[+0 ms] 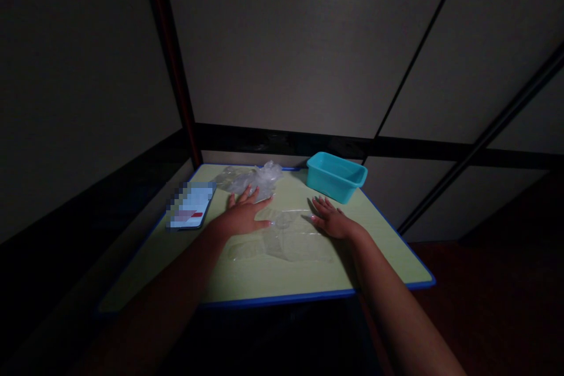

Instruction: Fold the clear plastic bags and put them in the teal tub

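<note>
A clear plastic bag [291, 241] lies spread flat on the table, thin and almost see-through. My left hand [242, 214] is over its left part with fingers spread, the fingertips near a crumpled heap of clear plastic [262, 176] at the back. At the bag's right side my right hand [332, 218] is stretched out palm down, its thumb pointing inward. Neither hand grips anything. Whether the palms press on the plastic or hover just above it, I cannot tell.
The small light-green table [374, 264] has a blue edge. A turquoise plastic basket [335, 179] stands at its back right corner. A phone [192, 205] with a lit, partly blurred screen lies at the left edge. Pale panels [286, 47] rise behind the table.
</note>
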`<state>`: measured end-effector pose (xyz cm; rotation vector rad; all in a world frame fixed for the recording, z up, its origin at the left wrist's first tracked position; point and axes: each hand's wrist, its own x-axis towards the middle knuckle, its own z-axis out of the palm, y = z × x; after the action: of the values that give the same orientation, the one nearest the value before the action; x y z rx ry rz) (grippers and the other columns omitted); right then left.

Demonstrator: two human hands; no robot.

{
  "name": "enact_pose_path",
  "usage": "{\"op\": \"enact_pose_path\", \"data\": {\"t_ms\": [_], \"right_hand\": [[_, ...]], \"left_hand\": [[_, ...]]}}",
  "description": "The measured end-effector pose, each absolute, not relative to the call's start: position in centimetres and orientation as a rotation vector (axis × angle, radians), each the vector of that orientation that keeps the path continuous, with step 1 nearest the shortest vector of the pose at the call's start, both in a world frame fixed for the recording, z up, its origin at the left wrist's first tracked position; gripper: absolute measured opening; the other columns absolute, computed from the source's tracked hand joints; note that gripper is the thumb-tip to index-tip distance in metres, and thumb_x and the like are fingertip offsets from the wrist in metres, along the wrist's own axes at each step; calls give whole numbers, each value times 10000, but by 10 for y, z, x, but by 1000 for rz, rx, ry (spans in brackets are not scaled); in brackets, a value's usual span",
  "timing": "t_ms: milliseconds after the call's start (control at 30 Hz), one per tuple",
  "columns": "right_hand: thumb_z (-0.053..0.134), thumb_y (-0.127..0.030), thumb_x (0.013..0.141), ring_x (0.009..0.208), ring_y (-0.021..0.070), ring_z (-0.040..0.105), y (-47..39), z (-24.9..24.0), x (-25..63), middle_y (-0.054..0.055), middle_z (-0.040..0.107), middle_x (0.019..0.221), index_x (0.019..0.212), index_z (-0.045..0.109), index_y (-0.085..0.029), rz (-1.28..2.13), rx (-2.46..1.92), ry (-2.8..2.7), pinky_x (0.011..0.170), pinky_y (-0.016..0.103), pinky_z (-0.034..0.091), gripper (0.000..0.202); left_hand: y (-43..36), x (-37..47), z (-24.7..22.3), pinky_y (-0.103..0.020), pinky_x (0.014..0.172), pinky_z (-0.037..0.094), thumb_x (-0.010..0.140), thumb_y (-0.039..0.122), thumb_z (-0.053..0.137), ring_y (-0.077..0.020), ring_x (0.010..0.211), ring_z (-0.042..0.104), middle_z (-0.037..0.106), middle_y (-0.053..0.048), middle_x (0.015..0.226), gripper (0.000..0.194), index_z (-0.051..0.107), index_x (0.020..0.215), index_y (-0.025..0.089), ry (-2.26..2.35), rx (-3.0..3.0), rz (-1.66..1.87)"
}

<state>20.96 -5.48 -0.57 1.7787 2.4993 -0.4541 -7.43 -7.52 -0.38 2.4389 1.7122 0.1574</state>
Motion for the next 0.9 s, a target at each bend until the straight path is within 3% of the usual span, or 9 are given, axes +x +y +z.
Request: {"op": "enact_pose_path", "data": {"t_ms": [267, 400, 533, 700, 800, 900], "right_hand": [[476, -554, 830, 1383, 273, 35, -50, -11, 214, 143, 90, 1510, 1446, 200, -166, -431, 1764, 2647, 1078, 484, 192, 779], [601, -453, 779, 1330, 276, 282, -51, -6, 212, 152, 367, 1419, 1337, 432, -162, -374, 1766, 2904, 1057, 442, 276, 651], [613, -364, 784, 1169, 256, 492, -52, 0, 211, 124, 570, 1217, 1189, 566, -178, -356, 1814, 3103, 983, 386, 381, 449], [625, -355, 781, 1078, 245, 550, -50, -2, 213, 106, 603, 1141, 1122, 597, -193, -310, 1883, 3058, 921, 349, 419, 378], [630, -347, 778, 1006, 231, 580, -47, -5, 214, 112, 614, 1106, 1093, 609, -171, -274, 1918, 3005, 861, 313, 442, 361], [600, -348, 797, 852, 207, 604, -45, -5, 214, 106, 643, 985, 1015, 632, -152, -213, 1985, 2943, 729, 284, 458, 295]], "left_hand": [[-73, -78, -2, -642, 1005, 45, 790, 555, 521, -318, 1380, -34, 144, -85, 1512, 637, 356, 1369, 347, 1855, 2484, 223], [-71, -83, 1, -649, 1005, 20, 775, 561, 528, -362, 1373, -11, 190, -84, 1504, 633, 411, 1342, 304, 2028, 2452, 280], [-70, -84, 5, -561, 1038, 130, 800, 554, 485, -359, 1352, 141, 322, -102, 1452, 576, 478, 1282, 239, 2091, 2416, 343], [-70, -87, 5, -443, 965, 308, 675, 648, 584, -360, 1219, 359, 499, -117, 1285, 651, 544, 1172, 230, 2111, 2391, 337], [-71, -88, 5, -437, 940, 328, 644, 688, 585, -368, 1190, 379, 524, -125, 1231, 675, 563, 1129, 220, 2111, 2374, 338], [-71, -86, 4, -443, 954, 314, 634, 679, 605, -377, 1230, 336, 460, -138, 1310, 734, 523, 1198, 215, 2069, 2381, 348]]}}
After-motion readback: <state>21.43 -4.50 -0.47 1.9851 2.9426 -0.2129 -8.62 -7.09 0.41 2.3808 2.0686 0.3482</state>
